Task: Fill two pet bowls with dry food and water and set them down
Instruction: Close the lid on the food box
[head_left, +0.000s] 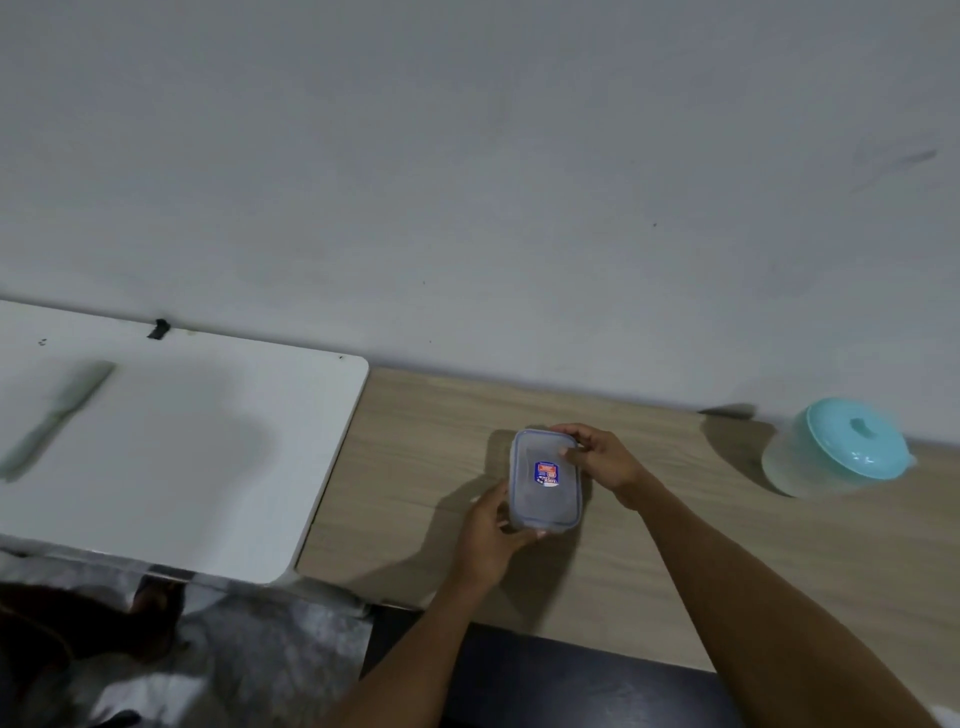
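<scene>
Clear plastic with a blue seal: a lidded food container (545, 480) is at the wooden tabletop (415, 441). The left hand (493, 530) grips its 7 o'clock corner and the right hand (597, 457) pinches the lid edge at 1 o'clock. The step in hand is probably opening it for dry food. Next, free the latches and lift the lid. The writing on its blue-and-red sticker (546, 474) is too blurred to read.

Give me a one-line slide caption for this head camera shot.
Left hand and right hand hold a lidded clear container at a wooden counter, teal-lidded jug at right.
</scene>
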